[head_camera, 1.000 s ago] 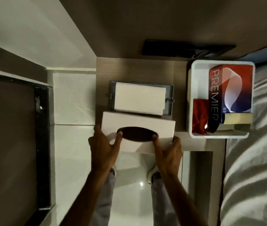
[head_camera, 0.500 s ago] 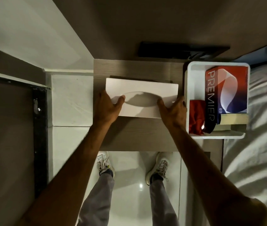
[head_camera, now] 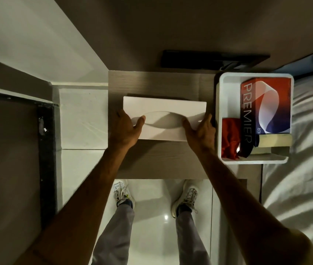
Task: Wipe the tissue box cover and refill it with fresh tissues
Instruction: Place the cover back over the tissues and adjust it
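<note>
Two hands, left [head_camera: 125, 129] and right [head_camera: 199, 131], each grip closed on opposite ends of tissue box cover [head_camera: 164, 109].

Counter [head_camera: 157, 161] clearance: near edge strip is bare wood, widest free lane, arms come in over it. Far edge strip behind the tissue box cover [head_camera: 164, 119] is also bare, narrower. Cover sits mid-counter, left hand [head_camera: 126, 129] and right hand [head_camera: 199, 131] clamped on its two ends. Left end of cover is close to the counter's left edge, open drop to floor there. Right side tight: white bin [head_camera: 218, 119] wall stands just beside the right hand; gap looks minimal, can't tell if touching in this light. Dark panel [head_camera: 215, 59] on the wall overhangs the far edge.
</note>
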The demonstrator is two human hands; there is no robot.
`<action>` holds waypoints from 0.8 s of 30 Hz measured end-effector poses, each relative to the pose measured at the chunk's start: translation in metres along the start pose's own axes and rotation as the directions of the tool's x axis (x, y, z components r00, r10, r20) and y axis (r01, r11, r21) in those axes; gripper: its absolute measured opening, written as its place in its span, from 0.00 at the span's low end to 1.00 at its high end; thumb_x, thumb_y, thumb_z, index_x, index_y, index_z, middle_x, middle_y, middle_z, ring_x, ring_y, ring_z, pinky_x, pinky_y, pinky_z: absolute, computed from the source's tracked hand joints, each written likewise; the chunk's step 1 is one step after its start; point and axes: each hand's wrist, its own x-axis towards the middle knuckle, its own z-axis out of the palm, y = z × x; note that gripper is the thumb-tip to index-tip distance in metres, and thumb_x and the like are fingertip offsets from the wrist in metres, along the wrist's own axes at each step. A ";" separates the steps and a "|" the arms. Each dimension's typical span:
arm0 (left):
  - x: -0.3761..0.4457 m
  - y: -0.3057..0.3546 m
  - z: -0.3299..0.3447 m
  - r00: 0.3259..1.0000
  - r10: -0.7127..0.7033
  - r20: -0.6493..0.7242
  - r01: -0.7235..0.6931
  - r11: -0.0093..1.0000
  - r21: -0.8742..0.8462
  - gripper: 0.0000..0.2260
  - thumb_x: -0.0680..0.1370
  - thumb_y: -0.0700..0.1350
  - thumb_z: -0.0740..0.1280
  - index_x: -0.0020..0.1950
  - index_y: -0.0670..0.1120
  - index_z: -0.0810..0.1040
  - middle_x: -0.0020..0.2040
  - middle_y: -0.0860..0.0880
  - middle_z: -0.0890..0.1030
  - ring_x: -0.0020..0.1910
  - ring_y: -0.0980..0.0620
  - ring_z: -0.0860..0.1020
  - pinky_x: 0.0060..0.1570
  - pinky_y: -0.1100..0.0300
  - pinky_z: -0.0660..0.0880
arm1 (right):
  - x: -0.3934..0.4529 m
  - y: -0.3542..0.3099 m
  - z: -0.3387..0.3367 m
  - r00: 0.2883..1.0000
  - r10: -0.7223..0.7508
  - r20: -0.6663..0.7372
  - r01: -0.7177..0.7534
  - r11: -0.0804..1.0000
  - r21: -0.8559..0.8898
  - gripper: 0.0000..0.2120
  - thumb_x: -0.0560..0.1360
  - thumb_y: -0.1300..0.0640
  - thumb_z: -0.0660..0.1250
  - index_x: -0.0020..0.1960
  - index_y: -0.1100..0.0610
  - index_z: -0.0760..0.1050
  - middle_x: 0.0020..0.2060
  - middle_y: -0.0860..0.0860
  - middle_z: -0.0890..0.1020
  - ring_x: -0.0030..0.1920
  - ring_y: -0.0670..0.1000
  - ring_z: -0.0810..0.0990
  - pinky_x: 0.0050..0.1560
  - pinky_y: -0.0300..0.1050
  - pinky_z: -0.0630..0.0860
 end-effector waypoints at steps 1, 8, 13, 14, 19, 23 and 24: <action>-0.001 -0.001 -0.001 1.000 0.015 -0.003 -0.015 0.999 0.032 0.33 0.81 0.61 0.65 0.74 0.37 0.64 0.70 0.37 0.72 0.68 0.38 0.75 0.62 0.48 0.76 | -0.001 0.001 0.000 1.000 -0.010 0.001 0.010 1.000 -0.019 0.37 0.78 0.41 0.69 0.77 0.58 0.59 0.70 0.59 0.73 0.69 0.62 0.73 0.65 0.57 0.75; -0.001 -0.001 -0.002 0.998 0.055 0.003 -0.055 0.989 0.134 0.31 0.82 0.62 0.62 0.72 0.36 0.66 0.67 0.37 0.75 0.63 0.38 0.78 0.50 0.57 0.70 | -0.002 -0.001 -0.004 0.999 -0.023 0.039 0.027 0.992 -0.121 0.39 0.80 0.39 0.65 0.78 0.61 0.54 0.72 0.62 0.70 0.70 0.64 0.72 0.69 0.60 0.73; 0.004 0.002 -0.003 1.000 0.022 0.016 -0.024 0.994 0.102 0.33 0.81 0.59 0.65 0.73 0.35 0.65 0.68 0.36 0.73 0.65 0.37 0.76 0.52 0.54 0.73 | 0.000 -0.003 -0.005 0.998 -0.032 0.063 0.038 0.993 -0.109 0.38 0.79 0.40 0.66 0.77 0.60 0.55 0.71 0.61 0.71 0.70 0.62 0.72 0.68 0.57 0.72; 0.005 0.002 -0.003 1.000 0.019 0.016 -0.020 0.995 0.095 0.33 0.81 0.59 0.65 0.73 0.34 0.64 0.68 0.35 0.73 0.66 0.37 0.76 0.55 0.52 0.75 | 0.001 -0.004 -0.006 0.997 -0.032 0.067 0.039 0.993 -0.108 0.38 0.79 0.41 0.67 0.78 0.60 0.54 0.72 0.61 0.70 0.71 0.62 0.71 0.68 0.57 0.72; 0.002 0.001 -0.003 0.999 0.039 -0.003 -0.038 0.991 0.129 0.32 0.81 0.60 0.63 0.72 0.35 0.65 0.67 0.36 0.74 0.64 0.37 0.77 0.54 0.54 0.74 | 0.003 -0.002 -0.004 0.996 -0.027 0.084 0.042 0.981 -0.187 0.44 0.81 0.38 0.62 0.82 0.63 0.45 0.77 0.62 0.65 0.74 0.64 0.68 0.73 0.59 0.68; -0.002 -0.001 -0.004 0.998 0.066 -0.016 -0.062 0.982 0.180 0.31 0.82 0.62 0.61 0.70 0.36 0.66 0.63 0.37 0.77 0.60 0.38 0.80 0.47 0.57 0.72 | 0.002 0.001 -0.004 0.995 -0.045 0.086 0.062 0.975 -0.211 0.46 0.81 0.37 0.60 0.81 0.66 0.44 0.76 0.64 0.66 0.73 0.64 0.70 0.73 0.59 0.69; -0.002 -0.001 -0.004 0.997 0.068 -0.019 -0.064 0.981 0.183 0.31 0.82 0.62 0.61 0.70 0.36 0.66 0.63 0.37 0.77 0.59 0.38 0.80 0.47 0.57 0.72 | 0.003 0.001 -0.004 0.996 -0.036 0.080 0.052 0.977 -0.207 0.45 0.81 0.37 0.60 0.81 0.66 0.45 0.76 0.64 0.67 0.73 0.64 0.70 0.72 0.59 0.69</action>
